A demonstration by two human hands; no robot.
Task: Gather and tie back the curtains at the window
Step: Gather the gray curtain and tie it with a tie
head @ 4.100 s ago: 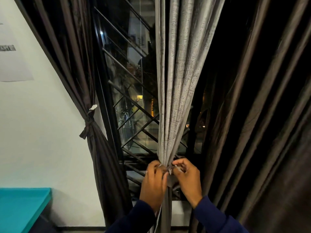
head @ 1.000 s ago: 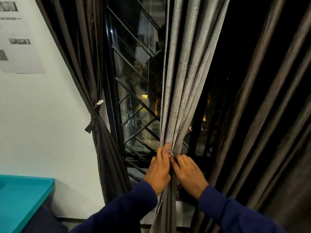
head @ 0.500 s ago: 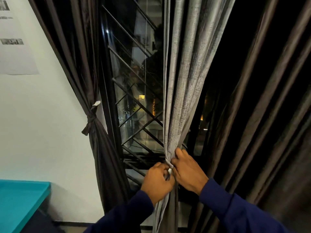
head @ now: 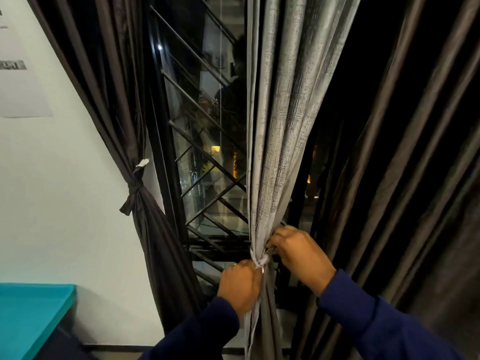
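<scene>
The grey curtain (head: 283,131) hangs in the middle of the window, gathered into narrow vertical folds that come together at a tight waist low in the view. Its cloth is woven and has a rough, crosshatched texture with a light shine. To its right hangs a large dark curtain (head: 405,178), smooth and satin-like, in long loose folds. On the left side another dark curtain (head: 155,229) is already pulled against the white wall (head: 65,203) and bound with a dark knotted band (head: 133,188); a small white tag sits just above this knot. Between the curtains the window (head: 207,126) shows black metal bars (head: 207,162), some crossing diagonally, with small yellow lights behind the glass. A sheet of paper (head: 18,81) is on the wall at upper left; its print is too blurred to read. A teal surface (head: 31,315) is at the lower left corner.

At the waist of the grey curtain is a pale fabric tie (head: 261,261), knotted. The left hand (head: 240,287) is clenched and grips one end of the tie. The right hand (head: 301,252) pinches the other end with curled fingers. Both sleeves are dark blue.
</scene>
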